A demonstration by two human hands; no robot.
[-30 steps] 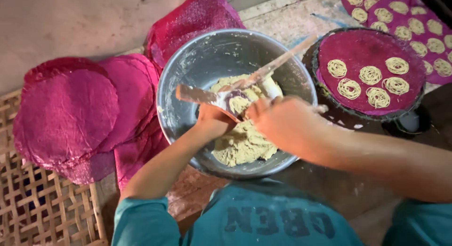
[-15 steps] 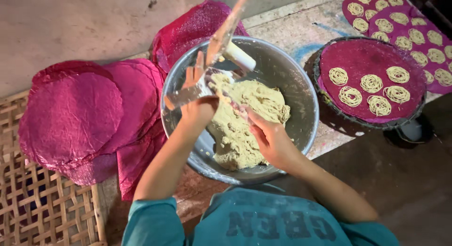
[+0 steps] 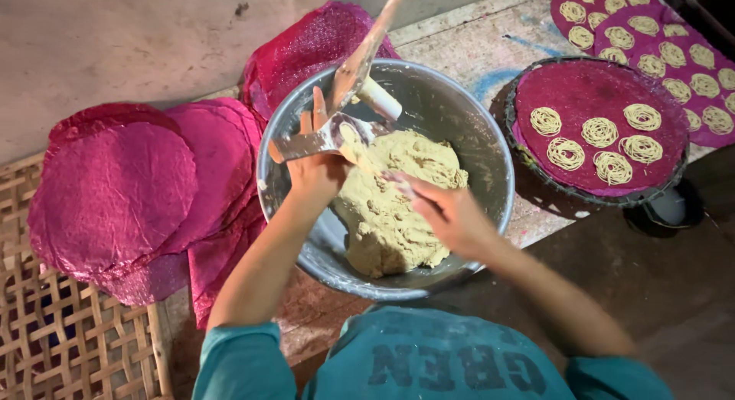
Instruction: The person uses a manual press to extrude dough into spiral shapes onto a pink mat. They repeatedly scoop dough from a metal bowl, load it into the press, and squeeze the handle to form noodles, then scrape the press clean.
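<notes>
From the head camera we look down on a large metal bowl [image 3: 490, 170] holding a lump of pale yellowish dough [image 3: 398, 208]. Our left hand [image 3: 318, 166] is clamped around a metal press tool [image 3: 337, 113] with a long handle that rises over the bowl's far rim. Our right hand [image 3: 444, 208] lies on the dough, fingers curled loosely into it. The two hands are just apart, both inside the bowl. Left of the bowl lies a stack of round pink mats [image 3: 115, 193] beside a woven cane surface [image 3: 69, 346]. To the right, a round tray [image 3: 528, 151] covered in pink carries coiled noodle spirals [image 3: 601, 132].
</notes>
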